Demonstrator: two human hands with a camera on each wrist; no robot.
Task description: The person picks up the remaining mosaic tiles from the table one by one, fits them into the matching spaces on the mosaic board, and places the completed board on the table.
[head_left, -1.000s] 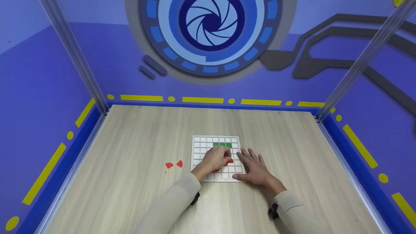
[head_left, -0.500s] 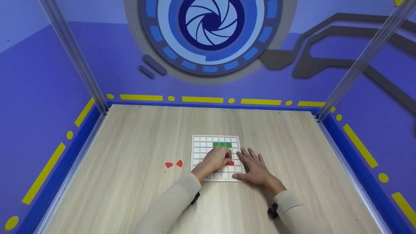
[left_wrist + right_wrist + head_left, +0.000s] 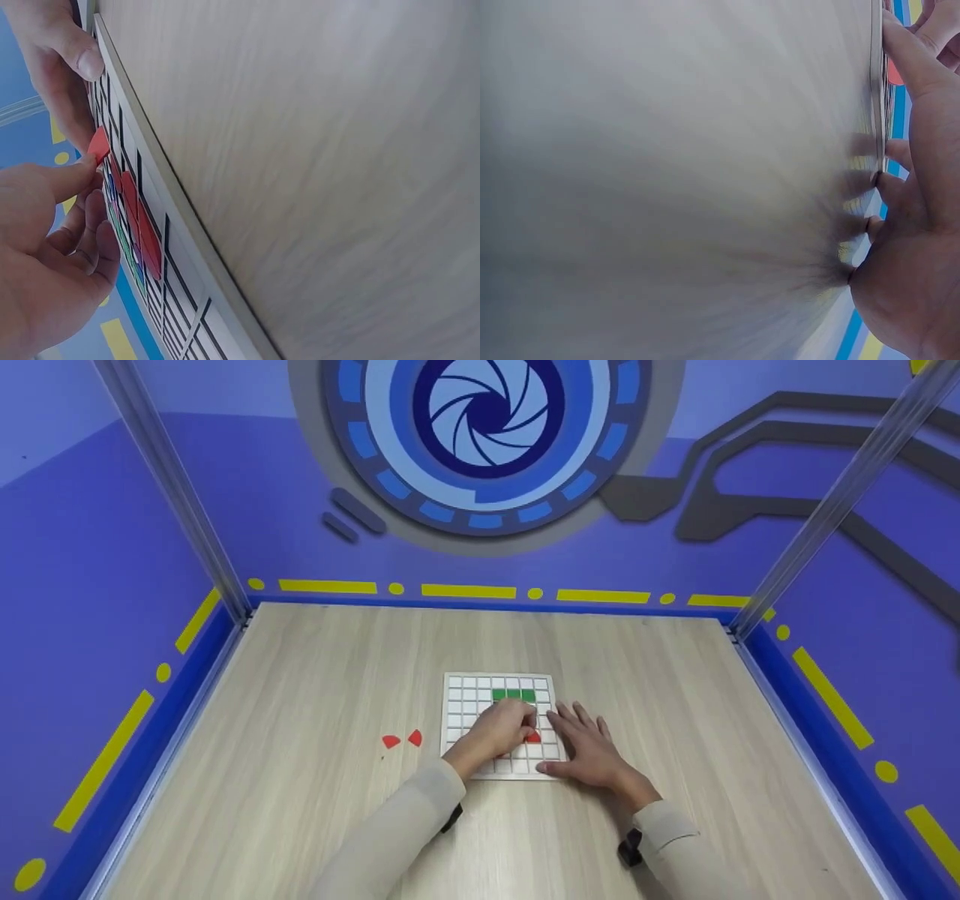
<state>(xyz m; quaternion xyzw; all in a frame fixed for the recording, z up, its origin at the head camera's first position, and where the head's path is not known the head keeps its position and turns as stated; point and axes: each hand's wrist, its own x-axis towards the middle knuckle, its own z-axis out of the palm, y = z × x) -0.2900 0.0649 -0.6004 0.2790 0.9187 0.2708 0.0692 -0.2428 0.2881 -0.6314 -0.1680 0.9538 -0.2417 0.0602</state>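
A white square grid board [image 3: 455, 706] lies on the table, with several green squares [image 3: 513, 694] in an upper row. Over its middle, my left hand [image 3: 496, 729] pinches a small red fan-shaped piece [image 3: 98, 144] between thumb and fingers, right at the grid. Beside that hand in the left wrist view, larger red pieces [image 3: 142, 229] sit in the cells; the hand covers much of this part in the head view. My right hand [image 3: 592, 748] lies with fingers spread along the board's right side, its thumb [image 3: 911, 52] on the near right corner area.
Two loose red fan-shaped pieces, one [image 3: 391, 742] beside another [image 3: 415, 738], lie on the wooden table [image 3: 322, 682] left of the board. Blue printed walls [image 3: 480, 562] with metal corner posts [image 3: 176, 487] enclose the table at the back and sides.
The red piece at my left fingertips has shifted slightly toward the near side and looks flatter on the grid. My left hand has barely moved; my right hand has stayed in place.
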